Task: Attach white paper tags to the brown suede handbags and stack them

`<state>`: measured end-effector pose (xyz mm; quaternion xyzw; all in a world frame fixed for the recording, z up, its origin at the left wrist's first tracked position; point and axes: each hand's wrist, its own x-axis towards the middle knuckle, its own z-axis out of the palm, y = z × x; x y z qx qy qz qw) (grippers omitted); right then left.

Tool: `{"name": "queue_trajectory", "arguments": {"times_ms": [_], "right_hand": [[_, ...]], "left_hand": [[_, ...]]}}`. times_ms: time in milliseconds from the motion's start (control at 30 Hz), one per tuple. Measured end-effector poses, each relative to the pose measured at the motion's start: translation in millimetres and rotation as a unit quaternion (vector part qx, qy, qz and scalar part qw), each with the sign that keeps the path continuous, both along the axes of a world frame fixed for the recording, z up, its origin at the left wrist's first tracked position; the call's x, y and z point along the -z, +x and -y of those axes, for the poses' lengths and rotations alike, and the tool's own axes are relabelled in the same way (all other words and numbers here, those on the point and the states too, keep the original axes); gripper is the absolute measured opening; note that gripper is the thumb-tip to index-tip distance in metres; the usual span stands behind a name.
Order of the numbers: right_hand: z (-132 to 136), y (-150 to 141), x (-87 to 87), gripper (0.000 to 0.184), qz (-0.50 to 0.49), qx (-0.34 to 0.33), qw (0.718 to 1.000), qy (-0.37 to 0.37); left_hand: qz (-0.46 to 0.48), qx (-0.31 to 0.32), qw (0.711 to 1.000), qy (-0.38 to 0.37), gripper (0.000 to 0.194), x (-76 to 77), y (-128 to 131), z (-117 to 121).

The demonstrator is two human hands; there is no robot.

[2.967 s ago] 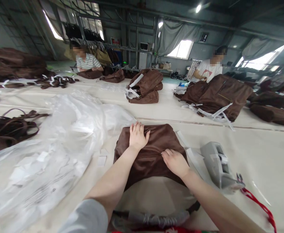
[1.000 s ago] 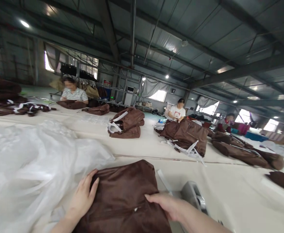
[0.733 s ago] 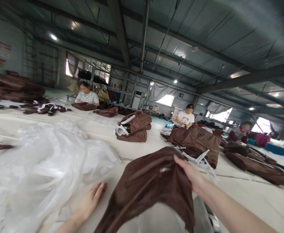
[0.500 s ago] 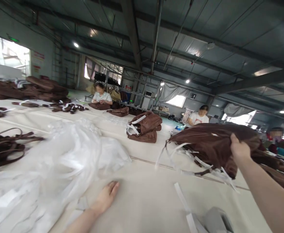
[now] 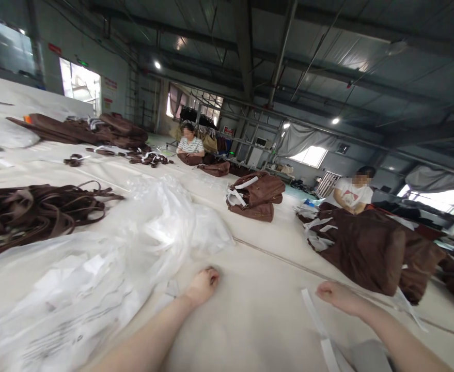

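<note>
My left hand point(image 5: 204, 285) rests low over the pale table, just right of a heap of clear plastic bags point(image 5: 165, 227). Its fingers are curled closed, with a small dark spot among them that I cannot make out. To the right, my right hand point(image 5: 337, 298) is also closed, fingers bent inward; whatever may be inside is hidden. Close by that hand runs a white strip point(image 5: 315, 312). Behind it, apart from the fingers, lies a pile of brown bags point(image 5: 362, 248) with white wrapping at the left end.
Brown straps point(image 5: 52, 209) lie tangled on the left. A brown handbag with white-wrapped handles point(image 5: 255, 196) sits mid-table, and more brown bags point(image 5: 110, 129) are stacked at the far left. Two people, one in a striped top point(image 5: 191, 147), one in a white shirt point(image 5: 353, 192), are across the table.
My right hand has let go of the brown bag and come left and down toward the table. The bag now lies flat on the pile. My view has swung left.
</note>
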<state>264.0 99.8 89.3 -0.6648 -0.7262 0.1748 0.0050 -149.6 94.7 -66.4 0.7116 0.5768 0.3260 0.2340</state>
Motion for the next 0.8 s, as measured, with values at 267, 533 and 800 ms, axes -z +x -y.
{"name": "queue_trajectory", "arguments": {"times_ms": [267,533,800], "right_hand": [[60.9,-81.4,-0.2,0.028,0.178,-0.185,0.966,-0.027],[1.8,-169.0,-35.9,0.024,0.204,-0.254,0.945,0.021],[44.4,-177.7,85.6,0.055,0.119,-0.251,0.960,0.042]], "left_hand": [[-0.002,0.002,1.000,-0.004,0.019,-1.0,0.7,0.5],[0.017,-0.007,1.000,0.025,0.025,-1.3,-1.9,4.0],[-0.015,-0.023,1.000,-0.007,0.019,-3.3,-3.3,-10.1]]}}
